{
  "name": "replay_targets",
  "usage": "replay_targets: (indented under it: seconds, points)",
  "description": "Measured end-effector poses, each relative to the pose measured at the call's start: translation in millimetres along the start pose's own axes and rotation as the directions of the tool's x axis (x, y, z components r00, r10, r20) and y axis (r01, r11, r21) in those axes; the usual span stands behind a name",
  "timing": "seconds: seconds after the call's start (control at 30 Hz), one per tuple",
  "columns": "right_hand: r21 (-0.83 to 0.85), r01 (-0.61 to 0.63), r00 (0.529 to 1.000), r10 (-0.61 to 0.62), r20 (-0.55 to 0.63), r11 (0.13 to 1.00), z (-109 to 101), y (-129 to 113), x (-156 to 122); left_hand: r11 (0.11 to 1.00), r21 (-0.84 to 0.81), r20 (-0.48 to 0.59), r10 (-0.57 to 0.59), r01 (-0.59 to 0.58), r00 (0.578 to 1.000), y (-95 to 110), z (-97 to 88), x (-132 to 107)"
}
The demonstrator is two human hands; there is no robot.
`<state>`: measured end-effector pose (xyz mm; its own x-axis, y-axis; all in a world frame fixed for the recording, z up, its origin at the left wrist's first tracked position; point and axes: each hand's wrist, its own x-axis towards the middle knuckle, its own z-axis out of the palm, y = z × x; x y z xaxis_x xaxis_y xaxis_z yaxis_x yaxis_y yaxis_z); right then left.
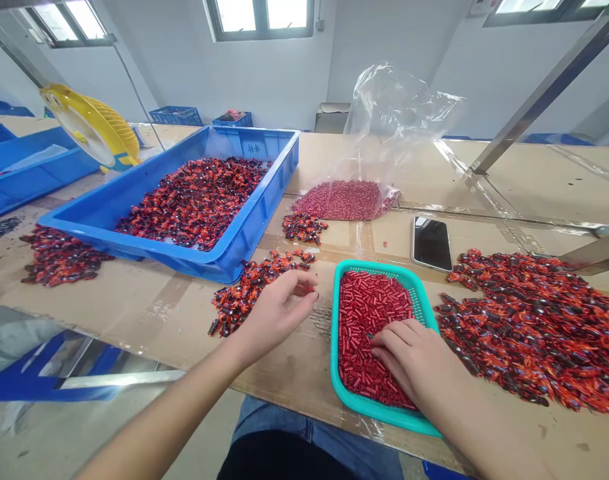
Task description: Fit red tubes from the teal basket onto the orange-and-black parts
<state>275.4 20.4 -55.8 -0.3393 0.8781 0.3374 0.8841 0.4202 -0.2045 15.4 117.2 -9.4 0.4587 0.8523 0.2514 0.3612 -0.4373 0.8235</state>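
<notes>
My left hand [284,305] hovers just right of a small pile of red-and-black parts [244,290], its fingers curled toward the thumb. A tiny dark bit shows at its fingertips, too small to name. My right hand [414,353] reaches over the near right side of a green plastic basket [336,353]. Its thumb and fingers come together at the small red tubes [369,307] that fill the basket. Whatever lies between those fingertips is hidden.
A blue tray [264,227] of red-and-black parts stands at left, near a yellow fan [92,123]. Behind the basket sits a clear bag [352,197] of red pieces. A phone [431,244] lies by a large heap of parts [539,327] at right. A metal post [544,90] rises behind.
</notes>
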Motion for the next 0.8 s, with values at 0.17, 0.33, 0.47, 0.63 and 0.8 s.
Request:
replay_targets:
  seconds: [0.17, 0.33, 0.47, 0.63, 0.8]
  points:
    - [0.102, -0.025, 0.998, 0.031, -0.057, 0.994, -14.2, -2.5, 1.6, 0.927, -0.349, 0.006, -0.144, 0.137, 0.99, 17.0, 10.7, -31.5]
    - [0.341, -0.096, 0.982, 0.146, -0.123, 0.935, -46.3, -28.3, -0.6, 0.823, -0.542, 0.011, -0.193, 0.168, 0.981, 32.1, 25.0, -57.8]
    - [0.639, -0.163, 0.952, 0.289, -0.098, 0.752, -70.3, -62.9, -1.6, 0.914, -0.403, -0.212, -0.034, -0.056, 0.977, 49.5, 29.7, -74.2]
    - [0.617, 0.049, 0.988, 0.053, -0.145, 0.785, -82.3, -78.9, 3.4, 0.929, 0.019, -0.28, 0.359, -0.369, 0.89, 65.0, 23.6, -78.0]
    - [0.396, 0.114, 0.981, -0.04, -0.192, 0.911, -74.5, -82.9, 2.5, 0.892, 0.264, -0.163, 0.416, -0.367, 0.895, 68.6, 24.0, -86.5]
